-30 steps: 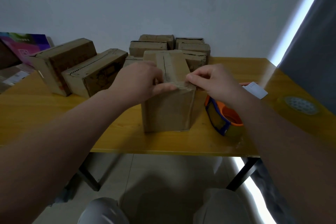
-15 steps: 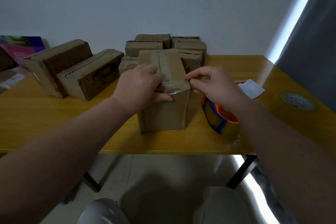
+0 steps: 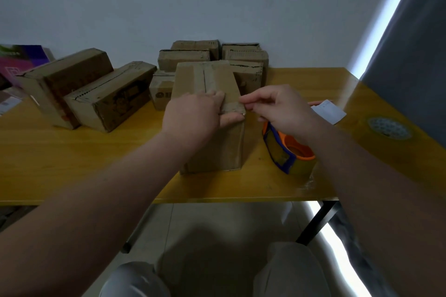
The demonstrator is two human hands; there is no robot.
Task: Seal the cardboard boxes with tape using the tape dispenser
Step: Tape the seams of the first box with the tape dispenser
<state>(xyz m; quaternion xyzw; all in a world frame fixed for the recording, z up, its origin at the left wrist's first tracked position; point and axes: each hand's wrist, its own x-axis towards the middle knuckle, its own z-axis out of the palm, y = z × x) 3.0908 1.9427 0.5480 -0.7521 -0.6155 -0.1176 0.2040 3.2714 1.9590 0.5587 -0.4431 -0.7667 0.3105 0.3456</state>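
1. Yellow tabletop (image 3: 72, 164) against a bare pale wall. Upright cardboard box (image 3: 217, 149) near the front edge, between both forearms. More boxes (image 3: 243, 60) stacked behind it, two long boxes (image 3: 108, 96) lying to the left.
2. Left hand (image 3: 193, 115) spread over the box's near top edge: fingers flat on the lid, thumb pressed to the front face by the tape strip (image 3: 233, 108).
3. Right hand (image 3: 277, 106) narrowed to a pinch at the box's top right corner, thumb and forefinger apparently on the loose end of the strip. Hard to confirm with clear tape in dim light.
4. Tape dispenser (image 3: 287, 152) lying on the tabletop just right of the box, below the right wrist, held by neither hand.
5. Likely to crease or trap a bubble if drawn down the side at an angle, being held at one corner only.
6. Could cling to the fingertips and lift off the cardboard on release.
7. May tip or slide the box if the left thumb eases while the right hand tugs sideways, the box being tall, narrow and probably light.
8. Risk of nudging the dispenser with the right wrist, so near the front edge.
9. Lid seam (image 3: 204, 77): cannot tell whether fully covered. Left unsealed if the short cross strip passes for the whole job.
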